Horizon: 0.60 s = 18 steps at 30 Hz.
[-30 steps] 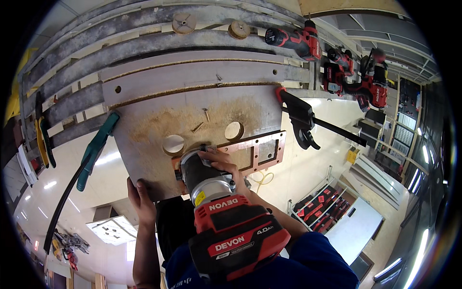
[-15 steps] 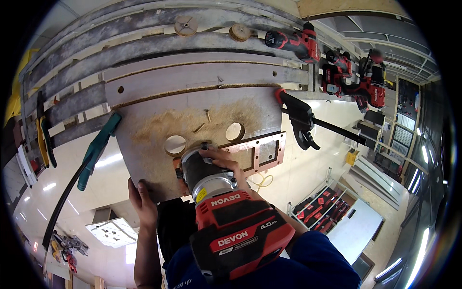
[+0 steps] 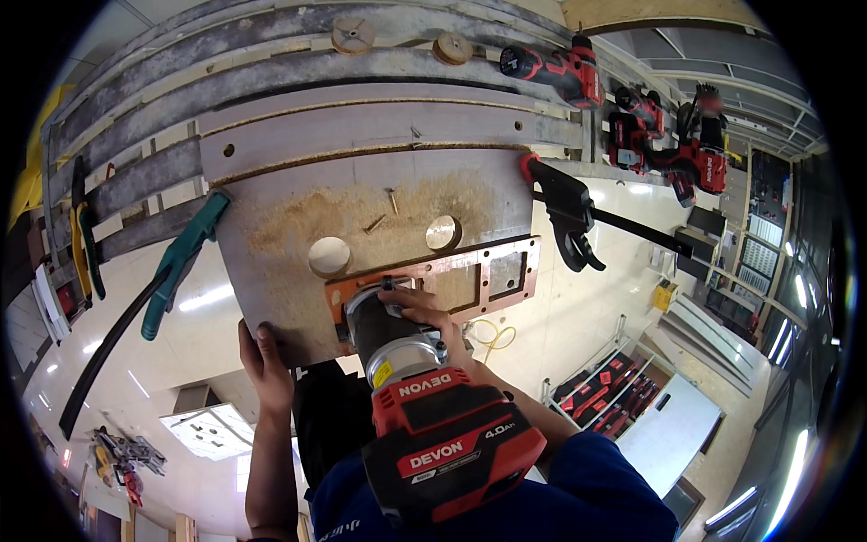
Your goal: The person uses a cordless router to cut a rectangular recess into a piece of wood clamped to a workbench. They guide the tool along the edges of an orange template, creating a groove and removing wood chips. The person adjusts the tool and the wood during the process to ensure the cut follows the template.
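A board (image 3: 271,289), gray-brown with two round holes, lies at the bench edge with sawdust and two screws on top. Along its near right edge rests a copper-colored template (image 3: 533,257) with rectangular openings. My right hand (image 3: 420,307) is wrapped round the body of a red and black cordless trim router (image 3: 384,334), whose base stands on the template's left part. The bit is hidden. At the board's near left corner, my left hand (image 3: 267,366) grips the edge, thumb uppermost.
A green clamp (image 3: 185,262) and a black bar clamp (image 3: 564,203) grip the board's sides. Cordless drills (image 3: 564,74) and wooden discs (image 3: 352,36) sit on the slatted bench (image 3: 126,135). Pliers (image 3: 86,230) hang left. A tool cart (image 3: 610,393) stands lower right.
The router has shifted toward me relative to the board, uncovering more of the template's left end. The view has shifted slightly. My left hand remains at the corner.
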Motion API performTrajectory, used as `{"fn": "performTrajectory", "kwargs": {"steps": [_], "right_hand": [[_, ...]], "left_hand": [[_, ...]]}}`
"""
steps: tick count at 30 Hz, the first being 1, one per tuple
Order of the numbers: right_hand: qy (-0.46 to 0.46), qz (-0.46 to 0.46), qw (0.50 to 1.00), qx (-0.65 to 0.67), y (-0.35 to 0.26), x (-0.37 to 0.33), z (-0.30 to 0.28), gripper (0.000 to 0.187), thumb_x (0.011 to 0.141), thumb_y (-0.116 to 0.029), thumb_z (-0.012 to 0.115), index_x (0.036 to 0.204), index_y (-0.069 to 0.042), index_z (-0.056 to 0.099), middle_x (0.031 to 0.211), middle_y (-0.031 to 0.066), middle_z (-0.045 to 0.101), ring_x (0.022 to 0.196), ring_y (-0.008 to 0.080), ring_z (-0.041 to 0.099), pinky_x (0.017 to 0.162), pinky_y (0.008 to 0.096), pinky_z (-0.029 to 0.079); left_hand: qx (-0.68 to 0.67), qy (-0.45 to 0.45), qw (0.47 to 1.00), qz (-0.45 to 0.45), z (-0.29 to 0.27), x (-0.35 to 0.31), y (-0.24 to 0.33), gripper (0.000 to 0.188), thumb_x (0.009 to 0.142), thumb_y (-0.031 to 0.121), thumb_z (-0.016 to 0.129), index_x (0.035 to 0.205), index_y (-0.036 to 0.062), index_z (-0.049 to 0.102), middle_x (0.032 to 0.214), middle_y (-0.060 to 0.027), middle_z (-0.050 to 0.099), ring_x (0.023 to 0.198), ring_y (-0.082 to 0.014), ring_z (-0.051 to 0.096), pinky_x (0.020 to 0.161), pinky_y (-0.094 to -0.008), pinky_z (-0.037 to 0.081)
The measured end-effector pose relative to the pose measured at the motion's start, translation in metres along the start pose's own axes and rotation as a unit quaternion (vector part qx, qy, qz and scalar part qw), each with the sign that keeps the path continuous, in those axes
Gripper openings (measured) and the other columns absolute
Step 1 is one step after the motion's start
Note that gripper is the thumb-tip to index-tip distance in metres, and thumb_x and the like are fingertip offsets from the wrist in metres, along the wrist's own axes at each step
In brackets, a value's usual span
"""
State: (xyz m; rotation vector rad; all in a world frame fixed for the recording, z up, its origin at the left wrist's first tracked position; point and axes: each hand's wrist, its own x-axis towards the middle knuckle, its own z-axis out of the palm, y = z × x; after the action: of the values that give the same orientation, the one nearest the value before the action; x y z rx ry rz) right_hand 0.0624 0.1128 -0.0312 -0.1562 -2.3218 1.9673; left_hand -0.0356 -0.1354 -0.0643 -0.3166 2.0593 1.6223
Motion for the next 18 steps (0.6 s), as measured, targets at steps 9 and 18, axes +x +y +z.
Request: {"fn": "performTrajectory", "kwargs": {"steps": [9, 18], "right_hand": [[-0.041, -0.001, 0.999, -0.006, -0.006, -0.019, -0.001, 0.073, 0.076, -0.021, 0.083, 0.133, -0.011, 0.039, 0.147, 0.0227, 0.047, 0.137, 0.0449, 0.040, 0.112, 0.0558, 0.032], [-0.042, 0.006, 0.999, -0.005, -0.017, -0.013, -0.007, 0.073, 0.075, -0.025, 0.083, 0.133, -0.012, 0.040, 0.146, 0.0214, 0.048, 0.136, 0.0456, 0.042, 0.110, 0.0557, 0.035]], "left_hand": [[0.010, 0.009, 1.000, 0.020, 0.002, 0.001, 0.002, 0.032, 0.107, 0.036, 0.043, 0.109, 0.0049, 0.053, 0.086, 0.0012, 0.046, 0.080, -0.0109, 0.041, 0.072, -0.0263, 0.037], [-0.004, 0.021, 1.000, 0.005, 0.001, 0.000, -0.007, 0.039, 0.107, 0.034, 0.044, 0.126, 0.0005, 0.050, 0.095, -0.0013, 0.052, 0.083, -0.0111, 0.045, 0.076, -0.0265, 0.040]]}}
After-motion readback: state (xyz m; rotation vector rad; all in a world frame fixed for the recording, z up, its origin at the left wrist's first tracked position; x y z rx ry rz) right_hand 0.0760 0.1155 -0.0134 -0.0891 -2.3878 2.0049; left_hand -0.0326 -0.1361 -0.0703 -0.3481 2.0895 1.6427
